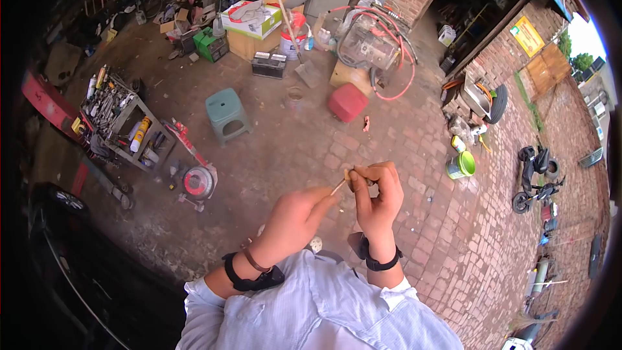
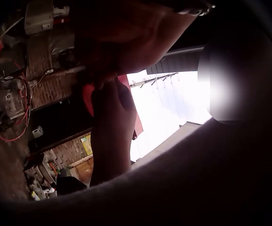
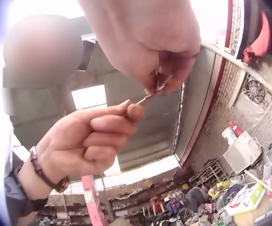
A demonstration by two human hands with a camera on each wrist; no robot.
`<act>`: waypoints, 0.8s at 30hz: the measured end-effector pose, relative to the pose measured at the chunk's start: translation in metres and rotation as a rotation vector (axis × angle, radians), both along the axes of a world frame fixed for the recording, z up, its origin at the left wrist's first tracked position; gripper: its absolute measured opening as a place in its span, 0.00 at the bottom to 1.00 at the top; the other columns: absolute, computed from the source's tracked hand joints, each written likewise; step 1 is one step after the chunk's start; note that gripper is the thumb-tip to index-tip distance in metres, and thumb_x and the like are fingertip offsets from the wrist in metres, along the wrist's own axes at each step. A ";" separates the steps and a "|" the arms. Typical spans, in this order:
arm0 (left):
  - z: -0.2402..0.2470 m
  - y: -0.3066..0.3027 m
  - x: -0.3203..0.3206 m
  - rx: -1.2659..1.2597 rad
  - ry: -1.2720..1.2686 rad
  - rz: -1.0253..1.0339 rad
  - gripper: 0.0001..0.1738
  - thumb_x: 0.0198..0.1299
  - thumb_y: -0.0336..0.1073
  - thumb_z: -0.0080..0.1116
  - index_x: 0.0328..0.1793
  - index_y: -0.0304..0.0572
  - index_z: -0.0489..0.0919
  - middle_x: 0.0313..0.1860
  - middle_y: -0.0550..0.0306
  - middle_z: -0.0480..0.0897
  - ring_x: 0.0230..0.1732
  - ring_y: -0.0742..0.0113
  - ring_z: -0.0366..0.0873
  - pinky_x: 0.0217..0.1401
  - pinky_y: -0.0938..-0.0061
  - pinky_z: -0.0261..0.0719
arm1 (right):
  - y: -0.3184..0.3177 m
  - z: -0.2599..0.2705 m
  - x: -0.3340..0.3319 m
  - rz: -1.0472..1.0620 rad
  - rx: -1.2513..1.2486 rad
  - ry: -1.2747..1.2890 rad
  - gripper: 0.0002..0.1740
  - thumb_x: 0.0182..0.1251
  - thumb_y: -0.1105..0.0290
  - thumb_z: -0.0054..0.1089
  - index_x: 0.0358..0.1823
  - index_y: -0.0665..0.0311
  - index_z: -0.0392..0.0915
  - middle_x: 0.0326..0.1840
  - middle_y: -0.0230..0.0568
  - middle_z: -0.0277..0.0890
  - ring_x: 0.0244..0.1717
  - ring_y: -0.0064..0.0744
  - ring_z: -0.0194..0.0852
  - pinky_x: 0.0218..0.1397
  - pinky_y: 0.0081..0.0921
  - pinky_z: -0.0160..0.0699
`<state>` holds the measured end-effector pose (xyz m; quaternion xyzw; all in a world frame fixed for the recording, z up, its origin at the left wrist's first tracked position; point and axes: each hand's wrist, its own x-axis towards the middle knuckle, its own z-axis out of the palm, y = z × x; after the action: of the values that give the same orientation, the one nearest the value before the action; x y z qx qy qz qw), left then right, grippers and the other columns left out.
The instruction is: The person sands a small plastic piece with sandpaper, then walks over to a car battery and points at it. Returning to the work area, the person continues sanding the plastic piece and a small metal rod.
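Observation:
In the head view my left hand (image 1: 295,217) pinches a thin, light-brown stick (image 1: 337,187) between thumb and forefinger, the other fingers curled in. My right hand (image 1: 379,198) grips the far end of it with bent fingertips. Seen from the right wrist, the stick (image 3: 142,101) spans the short gap between the left hand (image 3: 93,136) and the right hand (image 3: 145,33). A small shiny edge shows among the right fingers; I cannot tell what it belongs to. In the dark left wrist view, the right hand (image 2: 112,108) meets the left (image 2: 136,42), hiding the stick.
Beyond the hands stand a teal stool (image 1: 227,113) and a red stool (image 1: 348,102) on the brick floor. A tool cart (image 1: 123,120) is at left, a black car (image 1: 78,266) below it. At right are a green bucket (image 1: 460,165) and a motorbike (image 1: 534,181).

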<state>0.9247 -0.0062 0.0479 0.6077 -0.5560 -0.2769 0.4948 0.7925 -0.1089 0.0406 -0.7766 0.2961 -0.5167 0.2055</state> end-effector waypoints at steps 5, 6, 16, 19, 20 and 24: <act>-0.005 -0.001 0.004 -0.019 -0.060 0.027 0.07 0.61 0.30 0.57 0.43 0.35 0.80 0.24 0.44 0.76 0.23 0.50 0.73 0.27 0.66 0.70 | -0.001 -0.001 0.001 0.183 -0.077 0.081 0.09 0.48 0.85 0.68 0.29 0.68 0.77 0.28 0.37 0.72 0.30 0.31 0.68 0.33 0.24 0.68; -0.005 0.000 0.003 -0.016 -0.056 0.028 0.07 0.61 0.30 0.57 0.43 0.35 0.80 0.24 0.44 0.76 0.23 0.50 0.73 0.27 0.66 0.70 | -0.005 -0.004 0.001 0.112 -0.036 0.033 0.10 0.48 0.84 0.69 0.29 0.67 0.77 0.28 0.37 0.72 0.30 0.31 0.68 0.33 0.25 0.67; 0.001 0.002 0.003 -0.084 -0.144 0.108 0.06 0.60 0.32 0.58 0.40 0.36 0.80 0.24 0.46 0.78 0.26 0.48 0.77 0.27 0.64 0.72 | 0.012 0.005 0.005 0.153 0.021 0.035 0.10 0.45 0.82 0.70 0.30 0.65 0.79 0.27 0.38 0.73 0.31 0.38 0.68 0.35 0.29 0.67; 0.002 0.003 0.005 -0.086 -0.166 0.123 0.06 0.60 0.32 0.59 0.39 0.37 0.80 0.22 0.48 0.78 0.24 0.50 0.78 0.27 0.65 0.72 | 0.005 0.002 0.003 0.050 0.012 0.023 0.10 0.45 0.82 0.70 0.30 0.65 0.79 0.27 0.38 0.73 0.31 0.38 0.69 0.35 0.28 0.67; 0.000 0.005 0.004 -0.049 -0.166 0.111 0.06 0.60 0.32 0.59 0.40 0.37 0.80 0.22 0.49 0.79 0.23 0.51 0.77 0.26 0.65 0.72 | 0.000 0.003 0.002 -0.025 0.103 0.016 0.10 0.46 0.82 0.70 0.30 0.64 0.79 0.27 0.38 0.73 0.31 0.39 0.69 0.36 0.28 0.67; -0.002 0.002 0.007 -0.087 -0.175 0.124 0.06 0.61 0.32 0.59 0.39 0.36 0.80 0.20 0.50 0.78 0.21 0.55 0.77 0.25 0.67 0.72 | 0.017 0.001 0.008 0.179 -0.060 0.034 0.10 0.48 0.82 0.69 0.29 0.65 0.78 0.26 0.37 0.73 0.29 0.36 0.67 0.33 0.28 0.66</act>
<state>0.9313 -0.0039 0.0463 0.6406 -0.5700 -0.1670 0.4866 0.8002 -0.0920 0.0420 -0.8145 0.2132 -0.4917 0.2223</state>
